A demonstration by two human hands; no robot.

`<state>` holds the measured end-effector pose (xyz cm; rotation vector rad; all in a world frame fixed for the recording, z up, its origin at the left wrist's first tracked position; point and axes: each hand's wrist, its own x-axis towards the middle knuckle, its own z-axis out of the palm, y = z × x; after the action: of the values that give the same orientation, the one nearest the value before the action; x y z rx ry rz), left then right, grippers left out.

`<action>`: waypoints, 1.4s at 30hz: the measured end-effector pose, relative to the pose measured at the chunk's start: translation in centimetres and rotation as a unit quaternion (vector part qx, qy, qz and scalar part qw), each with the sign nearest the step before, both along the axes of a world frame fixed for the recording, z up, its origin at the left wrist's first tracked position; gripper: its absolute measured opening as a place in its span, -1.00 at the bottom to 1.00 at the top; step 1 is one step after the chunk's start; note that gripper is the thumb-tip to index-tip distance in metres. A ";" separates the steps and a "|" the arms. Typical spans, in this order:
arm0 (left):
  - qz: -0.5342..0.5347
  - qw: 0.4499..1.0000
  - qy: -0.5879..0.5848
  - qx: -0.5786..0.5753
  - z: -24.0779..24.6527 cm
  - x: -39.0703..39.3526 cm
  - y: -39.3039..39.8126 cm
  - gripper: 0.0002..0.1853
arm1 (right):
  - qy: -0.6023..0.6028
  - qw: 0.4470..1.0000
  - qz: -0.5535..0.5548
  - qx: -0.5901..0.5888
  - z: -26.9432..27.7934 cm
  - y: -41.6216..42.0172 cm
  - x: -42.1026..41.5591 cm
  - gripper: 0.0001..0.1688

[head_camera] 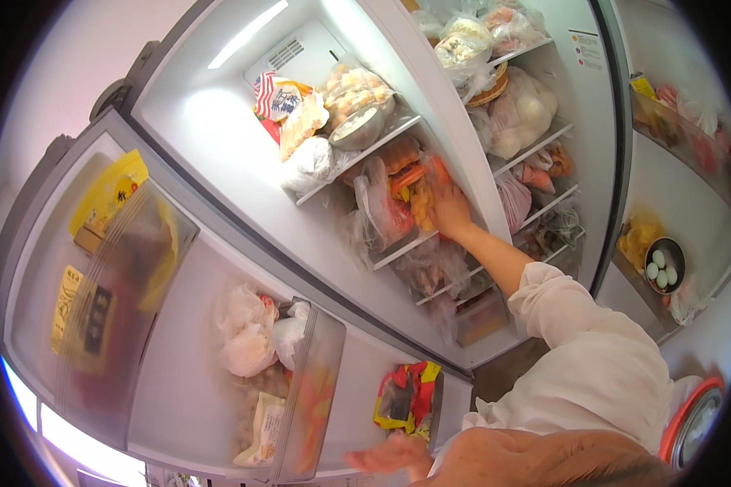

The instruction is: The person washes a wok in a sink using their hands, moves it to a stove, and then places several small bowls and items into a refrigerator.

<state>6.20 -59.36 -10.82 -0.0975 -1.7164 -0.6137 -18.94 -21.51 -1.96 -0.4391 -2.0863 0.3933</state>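
My right hand [451, 210] reaches into the freezer side of an open double-door refrigerator. Its fingers rest against orange and yellow bagged food [423, 201] on the second shelf [405, 249]; whether they grip any of it is hidden. Beside that food lies a clear plastic bag with reddish contents [384, 204]. Down at the bottom, my left hand [390, 453] is blurred and holds nothing, its fingers apart. It is close to a red and yellow food packet [407, 395] in the low door bin.
Above is a shelf [359, 159] with a bowl [358, 126] and bagged food. The left door [176, 341] stands open, its bins filled with packages. A divider [444, 103] separates the packed right compartment. A bowl of eggs [664, 265] sits in the right door. A red-rimmed lidded container [694, 426] stands lower right.
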 end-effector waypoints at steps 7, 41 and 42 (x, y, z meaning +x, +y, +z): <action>-0.329 0.908 -0.088 -0.245 10.4 -14.0 19.0 -0.44 | -0.026 0.999 -0.013 0.041 -2.2 1.8 -1.6 -0.40; -0.071 0.915 -0.014 -0.398 16.8 -29.0 26.0 -0.62 | 0.066 0.993 0.082 -0.052 -1.8 1.2 -0.5 -0.31; -0.073 0.916 -0.011 -0.394 16.7 -29.1 26.0 -0.62 | 0.064 0.993 0.087 -0.053 -1.6 1.2 -0.3 -0.31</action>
<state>-22.92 -33.37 5.90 -0.7942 -1.8979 0.0113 -19.21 -20.33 -3.55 -0.2863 -1.9901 0.6223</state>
